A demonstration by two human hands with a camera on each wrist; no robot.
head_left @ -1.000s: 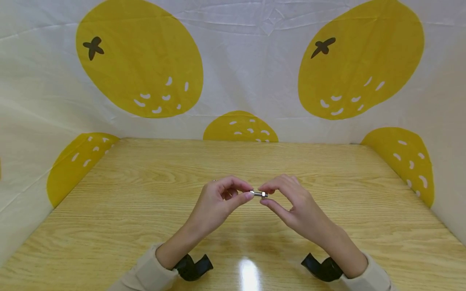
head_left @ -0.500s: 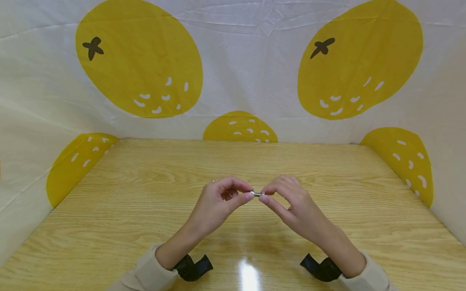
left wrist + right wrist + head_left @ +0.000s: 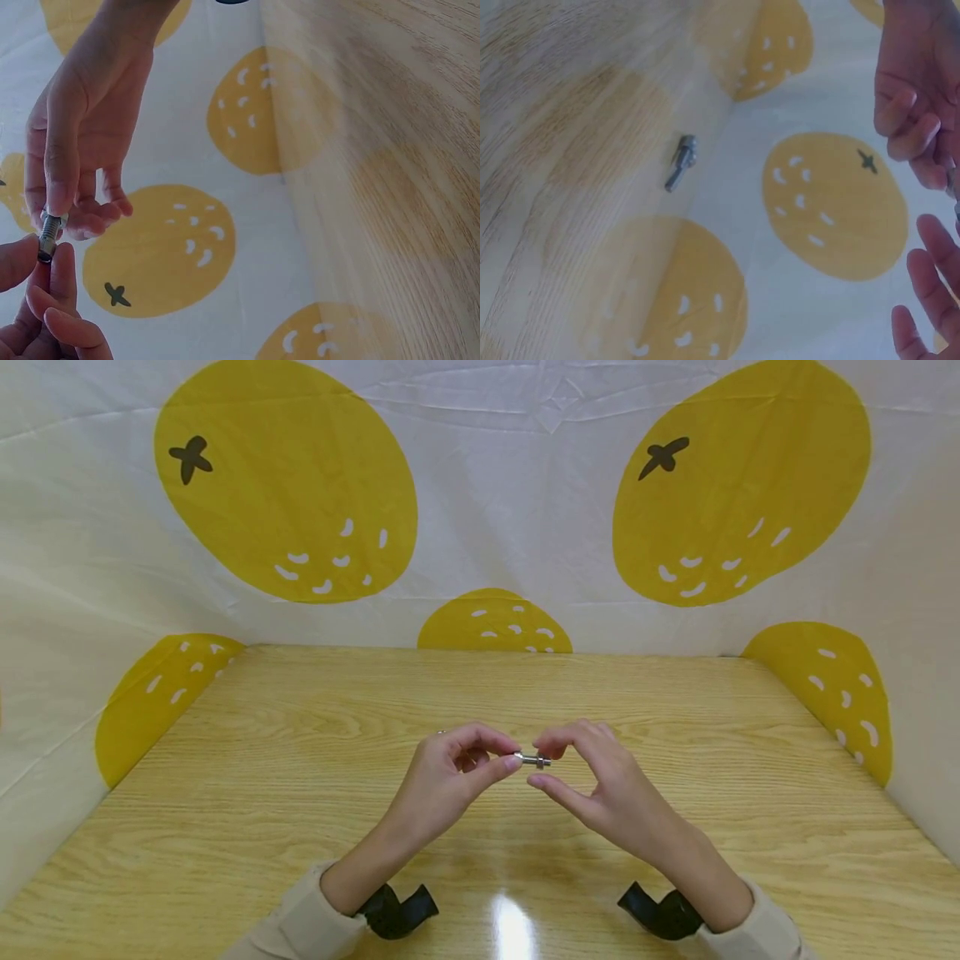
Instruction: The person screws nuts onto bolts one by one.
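Observation:
A small silver bolt lies level between the two hands in the head view. My left hand pinches its head end between thumb and forefinger. A hex nut sits on the shank near the free end, whose tip pokes out past it. My right hand is around the nut, its forefinger right at the nut's top and its thumb apart, below. In the left wrist view, the bolt's threads show between the hands. At the right wrist view's edge, the bolt is mostly cut off.
The hands are over a wood-grain table. A white cloth printed with yellow fruit stands around its back and sides. In the right wrist view, a small silver bolt-shaped piece appears against the wood grain. Black straps circle the wrists.
My right thumb and forefinger closed on the nut half a second ago; now the thumb has dropped away and the nut shows again. The left hand has kept its pinch on the bolt.

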